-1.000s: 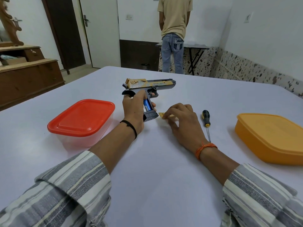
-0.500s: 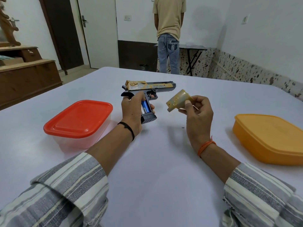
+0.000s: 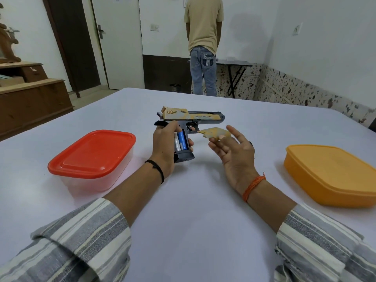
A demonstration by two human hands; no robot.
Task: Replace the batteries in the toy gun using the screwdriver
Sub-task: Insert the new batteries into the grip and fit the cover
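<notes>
Gripping the toy gun (image 3: 189, 119) upright by its handle with the left hand (image 3: 165, 142), exposing the blue battery (image 3: 181, 140). Pinching the tan battery cover (image 3: 215, 133) with the right hand (image 3: 232, 151), just right of the gun, above the tabletop (image 3: 193, 200).

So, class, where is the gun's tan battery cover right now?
In the head view it sits just right of centre, held in the right hand: the cover is beside the toy gun grip.
</notes>
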